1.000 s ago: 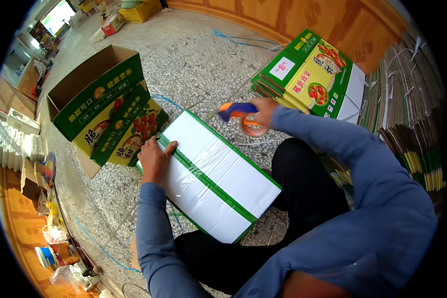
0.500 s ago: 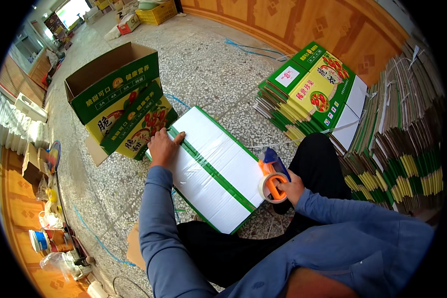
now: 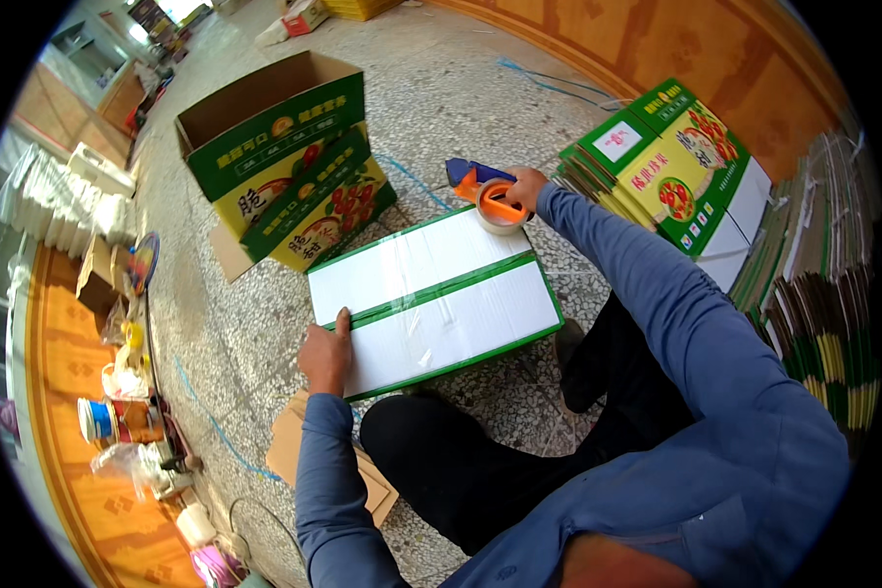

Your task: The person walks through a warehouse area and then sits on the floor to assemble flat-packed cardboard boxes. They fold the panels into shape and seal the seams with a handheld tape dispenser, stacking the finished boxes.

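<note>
A cardboard box [image 3: 461, 312] lies in front of me, white on top with green edges and a green band along its middle. Clear shiny tape runs over part of that band. My left hand [image 3: 325, 355] grips the box's left end, thumb on the top face, the other fingers partly hidden over the edge. In my right hand [image 3: 527, 188] is an orange and blue tape dispenser [image 3: 495, 201] with a roll of tape in it. It is held at the box's far right corner, its blue end pointing left.
Two printed green and yellow cartons [image 3: 294, 167] stand at the far left, the rear one with its top open. To the right are flat printed cartons [image 3: 657, 167] and a tall bundle of folded cardboard [image 3: 813, 265]. Loose brown cardboard [image 3: 372, 490] lies by my left arm; blue strapping [image 3: 549, 78] trails on the floor.
The box has turned counterclockwise, its long side now facing me more. My right hand has carried the tape dispenser from the near right end to the far right corner. My left hand moved nearer.
</note>
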`<action>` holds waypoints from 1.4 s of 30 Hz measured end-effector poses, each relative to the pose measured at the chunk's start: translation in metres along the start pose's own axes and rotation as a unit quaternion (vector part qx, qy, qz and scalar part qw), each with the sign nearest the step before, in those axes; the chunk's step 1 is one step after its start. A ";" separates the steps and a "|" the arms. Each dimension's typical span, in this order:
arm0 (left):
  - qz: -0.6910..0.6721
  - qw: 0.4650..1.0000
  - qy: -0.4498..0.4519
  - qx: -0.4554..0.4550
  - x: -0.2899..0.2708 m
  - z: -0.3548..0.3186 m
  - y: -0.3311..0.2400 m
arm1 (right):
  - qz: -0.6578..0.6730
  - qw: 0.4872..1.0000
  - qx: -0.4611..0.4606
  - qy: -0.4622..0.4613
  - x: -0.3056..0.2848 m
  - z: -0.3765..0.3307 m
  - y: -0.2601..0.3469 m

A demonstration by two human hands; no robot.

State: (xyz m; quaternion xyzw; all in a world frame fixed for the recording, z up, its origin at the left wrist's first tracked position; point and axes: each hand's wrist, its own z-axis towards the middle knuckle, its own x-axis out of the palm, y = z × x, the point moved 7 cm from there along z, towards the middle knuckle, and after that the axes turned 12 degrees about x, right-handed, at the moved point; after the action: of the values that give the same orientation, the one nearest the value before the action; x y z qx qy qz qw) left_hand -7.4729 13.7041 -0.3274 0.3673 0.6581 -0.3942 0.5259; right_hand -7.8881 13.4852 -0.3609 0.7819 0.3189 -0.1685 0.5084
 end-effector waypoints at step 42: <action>-0.745 0.666 0.013 0.022 0.017 -0.009 -0.049 | -0.187 0.812 -0.538 -0.128 0.132 -0.174 0.146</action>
State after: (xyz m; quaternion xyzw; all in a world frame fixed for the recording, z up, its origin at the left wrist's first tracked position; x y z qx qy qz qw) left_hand -7.5235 13.6932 -0.3367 -0.2292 0.7105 -0.6641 0.0403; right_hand -7.7029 13.6446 -0.2639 0.2806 0.4309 -0.1605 0.8425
